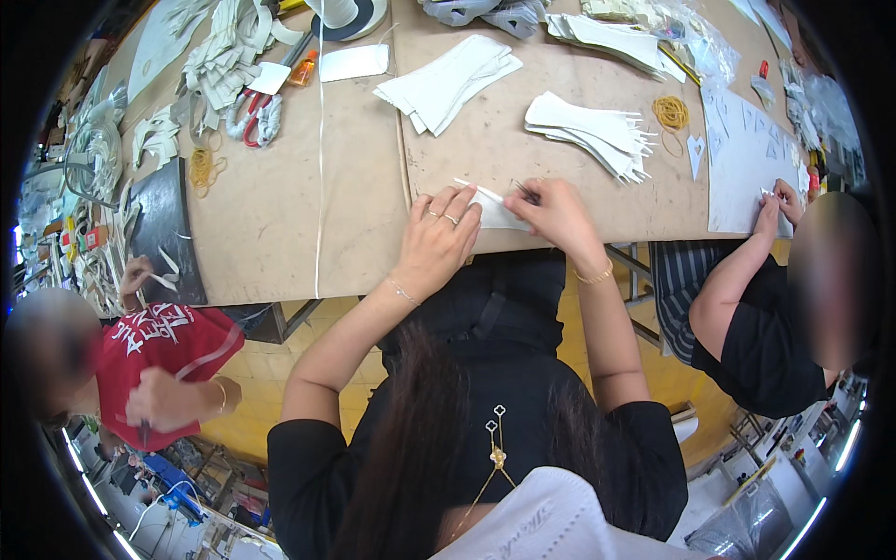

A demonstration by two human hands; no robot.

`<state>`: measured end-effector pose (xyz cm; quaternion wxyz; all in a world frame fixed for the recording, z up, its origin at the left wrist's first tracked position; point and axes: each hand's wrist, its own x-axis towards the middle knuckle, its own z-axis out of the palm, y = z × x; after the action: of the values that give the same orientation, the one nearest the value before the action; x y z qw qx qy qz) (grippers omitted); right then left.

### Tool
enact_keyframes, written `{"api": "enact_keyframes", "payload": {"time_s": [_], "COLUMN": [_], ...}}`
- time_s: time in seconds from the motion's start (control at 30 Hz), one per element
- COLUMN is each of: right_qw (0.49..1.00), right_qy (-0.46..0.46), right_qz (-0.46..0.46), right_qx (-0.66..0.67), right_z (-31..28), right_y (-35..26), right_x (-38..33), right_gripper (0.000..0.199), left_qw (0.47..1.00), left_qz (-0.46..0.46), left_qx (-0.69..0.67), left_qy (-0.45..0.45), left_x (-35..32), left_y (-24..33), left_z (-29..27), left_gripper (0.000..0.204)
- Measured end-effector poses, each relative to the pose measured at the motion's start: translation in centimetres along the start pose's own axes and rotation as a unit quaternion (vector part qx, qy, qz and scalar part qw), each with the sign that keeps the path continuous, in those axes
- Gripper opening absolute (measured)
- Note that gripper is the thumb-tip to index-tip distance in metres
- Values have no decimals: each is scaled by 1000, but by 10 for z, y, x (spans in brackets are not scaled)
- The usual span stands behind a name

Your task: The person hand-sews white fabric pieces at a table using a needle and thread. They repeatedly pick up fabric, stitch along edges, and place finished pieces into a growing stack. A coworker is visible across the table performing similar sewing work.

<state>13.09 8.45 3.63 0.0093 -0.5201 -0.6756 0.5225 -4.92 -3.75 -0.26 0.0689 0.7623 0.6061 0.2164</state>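
At the table's near edge, a white strip-like piece [499, 210] of leather or cloth lies between my hands, with a narrow raised or folded edge along its far side. My left hand [441, 231] rests on its left end, fingers stretched out and laid flat. My right hand [558, 217] is closed, thumb and fingers pinching a small dark pointed tool [528, 193] above the right part of the piece. Its exact kind cannot be made out. The right thumb is close to the strip's folded edge. My left fingers hide part of the piece.
Beyond my hands lie stacks of white cut pieces [450, 82] and fringed white pieces [590, 133]. Rubber bands [670, 112], wrapped red-handled shears [254, 117] and an orange bottle [303, 69] lie around. A white cord [321, 177] crosses the table. Co-workers sit left and right.
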Motion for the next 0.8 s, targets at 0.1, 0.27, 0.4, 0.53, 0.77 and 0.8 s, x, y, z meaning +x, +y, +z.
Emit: {"api": "enact_keyframes", "payload": {"time_s": [0.1,0.27,0.4,0.53,0.77,0.8], "right_qw": [998,994,996,995,995,995], "right_qy": [39,75,83,96,92,93], "right_qz": [27,58,39,26,23,22], "right_qx": [40,56,24,16,-10,-12], "right_z": [-10,-18,-16,-16,-21,-22], "right_y": [17,39,46,47,46,46], "right_x": [-27,-42,-41,-39,-41,-39], "right_gripper": [28,30,33,34,31,30], "left_qw": [1000,1000,999,998,994,993], "left_qz": [-5,-20,-11,2,-1,-4], "left_qx": [-4,25,47,64,108,116], "left_qy": [3,2,-7,-25,-35,-35], "left_x": [2,6,6,4,0,1], "left_y": [1,6,8,8,22,24], "left_z": [0,4,6,6,7,8], "left_gripper": [37,51,54,53,52,53]}}
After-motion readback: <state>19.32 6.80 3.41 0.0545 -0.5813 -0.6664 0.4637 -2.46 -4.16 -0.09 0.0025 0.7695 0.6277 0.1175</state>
